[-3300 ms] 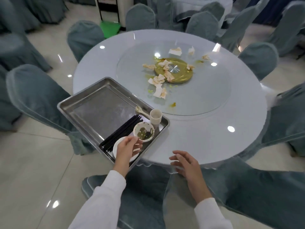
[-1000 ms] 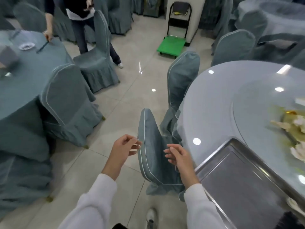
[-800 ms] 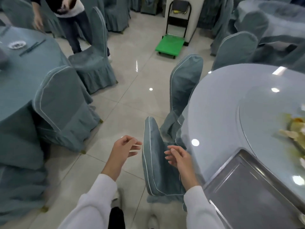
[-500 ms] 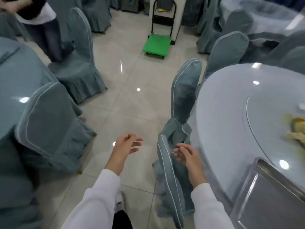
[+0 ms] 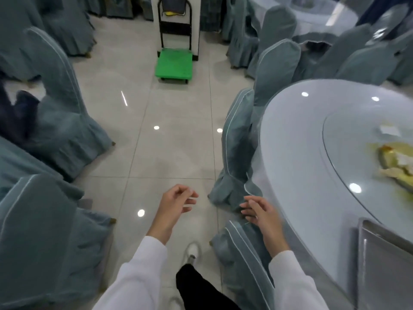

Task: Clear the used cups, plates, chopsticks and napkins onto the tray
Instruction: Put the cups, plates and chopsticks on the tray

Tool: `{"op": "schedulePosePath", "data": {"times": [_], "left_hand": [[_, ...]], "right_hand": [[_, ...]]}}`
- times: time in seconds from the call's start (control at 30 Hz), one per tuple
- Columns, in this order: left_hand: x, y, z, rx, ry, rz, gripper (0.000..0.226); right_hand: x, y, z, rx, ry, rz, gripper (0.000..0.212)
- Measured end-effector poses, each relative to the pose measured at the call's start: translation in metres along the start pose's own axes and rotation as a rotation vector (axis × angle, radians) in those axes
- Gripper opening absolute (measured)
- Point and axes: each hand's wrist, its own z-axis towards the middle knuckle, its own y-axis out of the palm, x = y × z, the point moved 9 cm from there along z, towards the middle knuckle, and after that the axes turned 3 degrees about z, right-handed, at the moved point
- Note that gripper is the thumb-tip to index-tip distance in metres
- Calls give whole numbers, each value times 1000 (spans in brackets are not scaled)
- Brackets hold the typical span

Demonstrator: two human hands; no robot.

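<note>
Left hand (image 5: 173, 205): over the floor (image 5: 156, 153), fingers loosely curled, holding nothing.
Right hand (image 5: 260, 212): fingers relaxed and slightly spread, empty, above a covered chair (image 5: 243, 251) beside the table (image 5: 295, 157).
Tray (image 5: 384, 265): metal, at the table's near edge, only its left corner in view; contents out of frame.
Napkins (image 5: 400, 159): crumpled, soiled, on the glass turntable (image 5: 348, 153) toward the table's centre.
Trolley (image 5: 174, 63): green, on the floor, well apart from both hands.
Shoe (image 5: 191, 251): white, on the floor below the hands.
</note>
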Motion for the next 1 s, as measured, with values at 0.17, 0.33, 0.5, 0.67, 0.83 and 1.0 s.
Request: {"op": "schedulePosePath", "data": {"times": [0.17, 0.33, 0.5, 0.67, 0.83, 1.0], "left_hand": [[24, 18, 81, -84, -9, 125, 15], [65, 46, 156, -186, -15, 273, 15], [109, 91, 213, -293, 19, 322, 13], [132, 145, 247, -454, 41, 358, 14], [154, 202, 291, -617, 47, 386, 12], [182, 246, 342, -747, 57, 429, 12]], "right_hand": [[-5, 16, 66, 89, 20, 72, 19], [-22, 28, 128, 167, 51, 162, 20], [-49, 17, 167, 233, 14, 154, 21], [-57, -2, 182, 324, 43, 235, 20], [-64, -31, 193, 487, 86, 257, 19], [-89, -58, 200, 682, 111, 266, 18]]}}
